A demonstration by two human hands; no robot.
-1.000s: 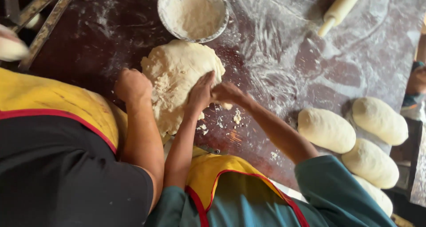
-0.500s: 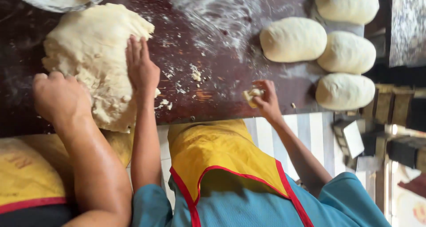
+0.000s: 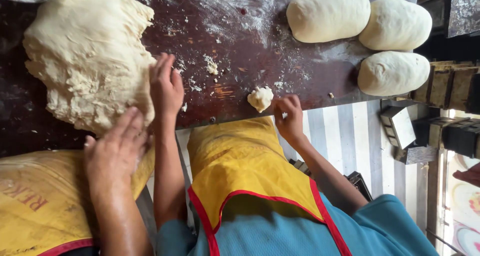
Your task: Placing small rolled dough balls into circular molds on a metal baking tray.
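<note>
Right hand (image 3: 290,117) shifted beside small dough scrap (image 3: 260,98)

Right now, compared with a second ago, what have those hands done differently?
The right hand left the big dough for the table edge, beside a small dough scrap. A co-worker's hand opened from a fist. The left hand stayed on it; loaves unmoved.

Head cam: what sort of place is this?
Probably a bakery work area: a big dough mass on a floured dark table, three shaped dough loaves beside it, and stacked metal tins at the table's end.
</note>
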